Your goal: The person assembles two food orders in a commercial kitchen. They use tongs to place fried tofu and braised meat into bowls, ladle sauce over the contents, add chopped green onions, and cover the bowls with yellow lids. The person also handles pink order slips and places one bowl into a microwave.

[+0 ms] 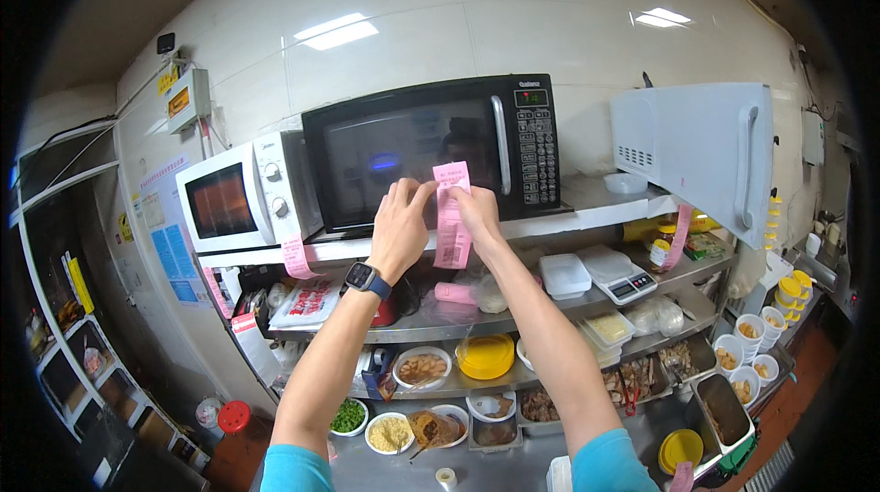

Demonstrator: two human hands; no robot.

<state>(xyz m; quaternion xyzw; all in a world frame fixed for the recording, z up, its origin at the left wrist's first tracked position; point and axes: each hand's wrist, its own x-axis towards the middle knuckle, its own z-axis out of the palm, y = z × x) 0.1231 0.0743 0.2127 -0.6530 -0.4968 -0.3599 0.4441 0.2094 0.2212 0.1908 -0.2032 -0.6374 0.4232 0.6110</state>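
Observation:
Both my arms reach forward to a long pink printed paper slip (pixel 452 234) hanging upright in front of the black microwave (pixel 403 148). My right hand (pixel 478 214) is closed on its upper part, thumb pressed on the paper. Fingers of my left hand (pixel 401 220) are bent in and pinched at the slip's upper left edge; whether they grip it firmly is hard to see. A watch (pixel 361 278) with a blue band is on my left wrist. Below the slip, a pink roll (pixel 456 293) lies on the shelf.
A white microwave (pixel 240 194) stands at left; a white appliance door (pixel 701 155) juts out at right. Pink slips (pixel 296 256) hang from the shelf edge. Lower down are a kitchen scale (pixel 623 279), yellow lids (pixel 486 356), food bowls (pixel 422 366) and tubs (pixel 730 352).

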